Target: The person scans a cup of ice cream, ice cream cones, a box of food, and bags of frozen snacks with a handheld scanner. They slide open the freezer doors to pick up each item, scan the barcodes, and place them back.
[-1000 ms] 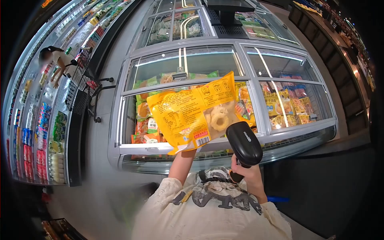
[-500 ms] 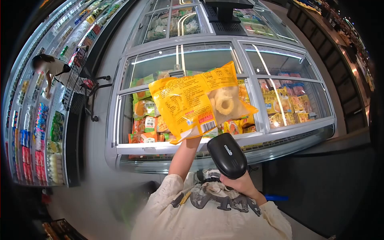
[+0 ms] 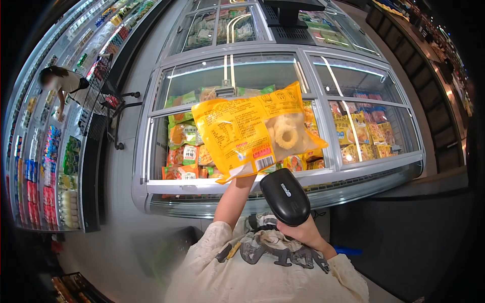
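A large yellow bag (image 3: 235, 132), with ring-shaped food showing through its clear window, is held up over the freezer. My left hand (image 3: 246, 178) is mostly hidden beneath the bag's lower edge, where it supports the bag; its fingers do not show. To the right, my right hand (image 3: 299, 231) has its fingers wrapped round the lower end of a black rounded case (image 3: 285, 197). The case is near the bag's lower right side, in front of my body.
The chest freezer (image 3: 202, 188) has glass lids over orange and green packages (image 3: 184, 155) and yellow packages (image 3: 353, 132). At the left, a person (image 3: 70, 83) leans toward the stocked shelves beside a shopping cart (image 3: 98, 96). Brown shelving (image 3: 404, 60) lines the right.
The yellow bag has shifted slightly right and down with my left hand. The black case has moved a little left. The person at the left looks nearly unchanged.
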Motion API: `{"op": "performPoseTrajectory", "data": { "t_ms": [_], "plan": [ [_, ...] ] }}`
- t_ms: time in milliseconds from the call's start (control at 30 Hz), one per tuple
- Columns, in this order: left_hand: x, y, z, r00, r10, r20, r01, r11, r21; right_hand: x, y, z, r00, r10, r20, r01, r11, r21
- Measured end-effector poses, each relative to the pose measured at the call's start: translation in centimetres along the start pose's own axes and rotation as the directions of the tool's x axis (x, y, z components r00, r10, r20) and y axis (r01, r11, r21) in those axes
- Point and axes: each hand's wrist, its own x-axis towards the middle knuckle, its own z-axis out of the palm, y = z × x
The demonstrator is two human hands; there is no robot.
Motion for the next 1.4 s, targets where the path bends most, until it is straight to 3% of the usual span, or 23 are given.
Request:
{"op": "performPoseTrajectory", "data": {
  "t_ms": [500,700,833,867,933,1000,1067,1133,1200,1233,1400],
  "plan": [
    [0.4,-0.6,-0.1,1.000,-0.012,-0.011,0.012,1.000,0.019,0.7,-0.4,0.2,0.988,-0.140,-0.063,0.131,0.984,-0.120],
    [0.9,-0.9,0.0,1.000,-0.019,0.000,0.019,1.000,0.022,1.0,-1.3,0.0,0.982,-0.107,-0.156,0.093,0.991,-0.096],
    [0.8,-1.2,0.0,1.000,-0.030,0.009,0.030,1.000,0.007,2.8,-0.3,-1.2,0.817,-0.452,-0.358,0.311,0.869,-0.385],
    [0.8,-1.3,-0.1,0.999,-0.035,0.007,0.035,0.999,-0.001,3.6,0.0,-2.4,0.774,-0.550,-0.314,0.350,0.785,-0.511],
    [0.6,-1.4,-0.1,0.999,-0.043,0.013,0.043,0.999,-0.017,5.4,-2.0,-3.0,0.781,-0.477,-0.403,0.350,0.869,-0.350],
    [0.3,-1.4,-0.2,0.998,-0.053,0.024,0.054,0.998,-0.033,7.5,-2.3,-5.3,0.904,-0.300,-0.304,0.266,0.952,-0.150],
    [-0.3,-1.5,-0.6,0.997,-0.068,0.032,0.070,0.996,-0.063,9.9,-3.3,-6.6,0.964,-0.158,-0.215,0.119,0.976,-0.183],
    [-1.0,-1.4,-0.9,0.994,-0.093,0.049,0.098,0.991,-0.095,12.4,-2.9,-8.2,0.939,-0.289,-0.186,0.203,0.903,-0.379],
    [-1.8,-1.4,-1.5,0.991,-0.115,0.063,0.122,0.984,-0.127,13.3,-2.7,-9.6,0.950,-0.162,-0.265,0.095,0.964,-0.248],
    [-2.1,-1.3,-1.7,0.989,-0.129,0.072,0.138,0.980,-0.145,13.6,-2.1,-9.5,0.923,-0.229,-0.310,0.193,0.971,-0.141],
    [-2.4,-1.2,-2.7,0.982,-0.166,0.092,0.180,0.968,-0.177,11.7,-1.5,-6.7,0.989,-0.115,-0.092,0.126,0.983,0.131]
  ]
}}
